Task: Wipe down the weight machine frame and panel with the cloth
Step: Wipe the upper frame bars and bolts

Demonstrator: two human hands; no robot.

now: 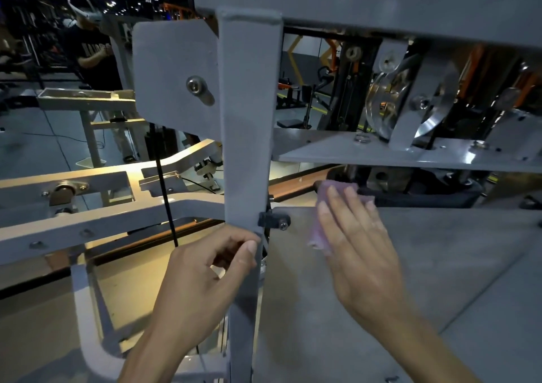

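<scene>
While the left hand (205,277) curls round the edge of the grey upright post (247,136), thumb tip against the post's right edge and fingers bent in behind it, its grip is closed on the post w/ nothing else in it. Just right of that grip, across the narrow gap, the right hand (356,250) lies flat w/ fingers straight and spread, pressing the purple cloth (322,230) onto the grey panel (440,265). So that grip is apart, not clenched; cloth sits under palm & fingers near the panel's top left corner, its edges showing left of the hand and past the fingertips at the panel's upper rim.

Betw. the two hands, a bit above the left grip, a small black clip w/ a screw (274,220) ties post to panel. Left of the left grip, pale frame arms (88,218) w/ bolts run off sideways, a black cable (165,195) hanging across them.

Above the right grip, a flat grey shelf (381,155) carries shiny pulleys (390,101) & brackets; under it dark parts, unclear. Up left of the post, a grey plate w/ a bolt (197,85).

Far back, dim gym floor, other machines, a person in a dark shirt (93,54) at top left.
</scene>
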